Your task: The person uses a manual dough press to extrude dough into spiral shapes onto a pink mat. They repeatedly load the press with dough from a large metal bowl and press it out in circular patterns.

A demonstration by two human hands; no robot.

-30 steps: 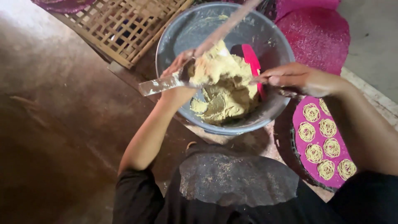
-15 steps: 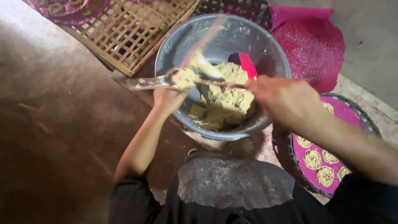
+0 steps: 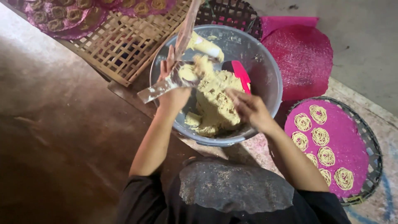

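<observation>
Two bare hands over a grey metal bowl [image 3: 265, 70] of yellow dough [image 3: 217, 103], left hand [image 3: 173, 89] closed around a flat metal scraper [image 3: 159, 87], right hand [image 3: 248, 108] half curled with fingertips touching the dough, red spatula [image 3: 240, 74] in the bowl, pink mat [image 3: 346, 137] with noodle coils [image 3: 325, 137] nearby.

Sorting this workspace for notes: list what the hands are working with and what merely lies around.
In hand:
left hand holding a clear plastic sheet
right hand on the yellow dough
grey bowl
red scraper

Lying about:
bamboo lattice tray
round basket of noodle coils
pink cloth
</observation>
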